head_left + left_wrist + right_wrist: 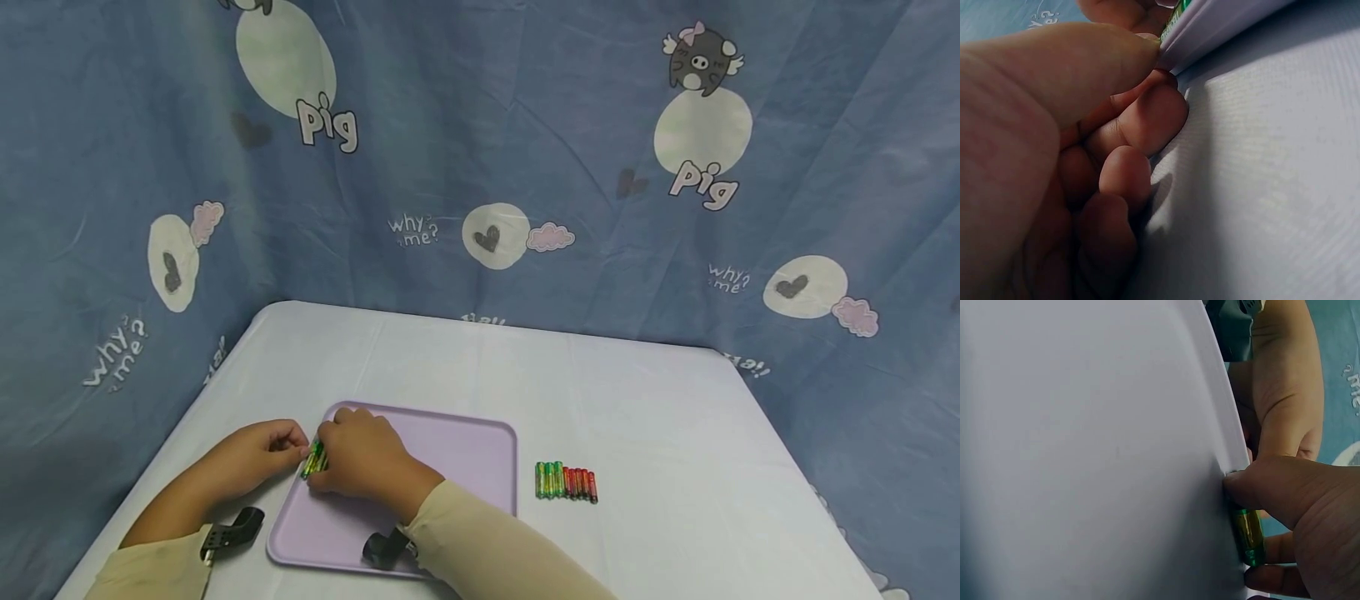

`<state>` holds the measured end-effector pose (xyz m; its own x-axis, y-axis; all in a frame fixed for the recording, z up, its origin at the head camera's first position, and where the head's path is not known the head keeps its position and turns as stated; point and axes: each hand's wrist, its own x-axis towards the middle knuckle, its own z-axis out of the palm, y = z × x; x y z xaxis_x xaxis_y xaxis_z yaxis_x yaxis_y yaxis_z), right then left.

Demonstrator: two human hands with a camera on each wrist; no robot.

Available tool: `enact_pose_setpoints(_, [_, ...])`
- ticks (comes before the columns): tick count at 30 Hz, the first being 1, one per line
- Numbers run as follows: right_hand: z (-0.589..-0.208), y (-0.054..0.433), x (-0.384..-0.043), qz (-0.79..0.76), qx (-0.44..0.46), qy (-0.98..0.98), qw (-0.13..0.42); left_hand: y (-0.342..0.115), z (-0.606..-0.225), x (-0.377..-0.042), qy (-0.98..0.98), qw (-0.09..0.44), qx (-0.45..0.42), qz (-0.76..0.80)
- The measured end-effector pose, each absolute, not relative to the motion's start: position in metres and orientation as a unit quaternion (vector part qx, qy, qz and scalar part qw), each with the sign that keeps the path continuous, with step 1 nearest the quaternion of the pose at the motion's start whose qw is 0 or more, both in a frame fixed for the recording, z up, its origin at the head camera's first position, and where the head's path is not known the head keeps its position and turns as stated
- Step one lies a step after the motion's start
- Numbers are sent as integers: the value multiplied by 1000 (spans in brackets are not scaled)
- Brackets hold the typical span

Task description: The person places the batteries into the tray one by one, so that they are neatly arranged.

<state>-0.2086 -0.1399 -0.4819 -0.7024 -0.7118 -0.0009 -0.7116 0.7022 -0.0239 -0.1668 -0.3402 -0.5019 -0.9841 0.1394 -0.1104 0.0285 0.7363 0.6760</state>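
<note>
A lilac tray (457, 462) lies on the white table, left of the middle. Along its left side are several green and gold batteries (315, 460), partly covered by my right hand (363, 462). Thumb and fingers of that hand pinch them at both ends; in the right wrist view one green battery (1250, 537) shows below the thumb. My left hand (251, 454) is at the tray's left edge, fingers curled. In the left wrist view its thumb (1129, 53) touches the rim, with the curled fingers below, so it grips the edge there.
To the right of the tray, a row of green batteries (549, 481) and red batteries (581, 484) lies side by side on the table (675, 433). A blue printed curtain (450, 125) hangs behind the table. Black wrist cameras sit on both sleeves.
</note>
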Motion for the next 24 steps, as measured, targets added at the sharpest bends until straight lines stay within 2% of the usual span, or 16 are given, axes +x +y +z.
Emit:
enact_pose_setpoints(12, [-473,-122,-209,-37,-397,916,47,-339,-503,-169,925,71,56,369])
enact_pose_setpoints(24, [-458,-80,-214,-50,-378,923,42,-341,-506,-172,931,77,48,353])
